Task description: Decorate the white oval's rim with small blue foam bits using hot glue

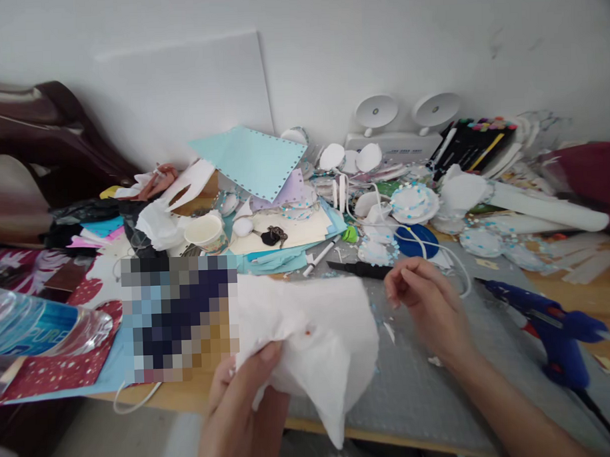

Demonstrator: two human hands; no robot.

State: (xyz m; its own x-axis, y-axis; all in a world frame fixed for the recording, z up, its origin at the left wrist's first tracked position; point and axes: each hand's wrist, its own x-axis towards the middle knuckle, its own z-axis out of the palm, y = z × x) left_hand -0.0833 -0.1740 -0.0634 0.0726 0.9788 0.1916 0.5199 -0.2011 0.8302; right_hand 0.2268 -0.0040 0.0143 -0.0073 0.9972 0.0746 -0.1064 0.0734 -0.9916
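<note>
My left hand grips a white, crumpled sheet that looks like thin paper or cloth, thumb on top. A pointed flap of it hangs down, and a small brown spot marks its middle. To its right, my right hand hovers apart from the sheet, fingers curled in and pressed together. Whatever may lie between those fingertips is too small to tell. Behind that hand lies a black pointed tool, partly hidden. A blue glue gun rests on the grey cutting mat at the right.
At the left are a water bottle and red patterned paper. A paper cup, light-blue sheets, white rounds with blue dots and a marker case crowd the back. A white cable loops near my right hand.
</note>
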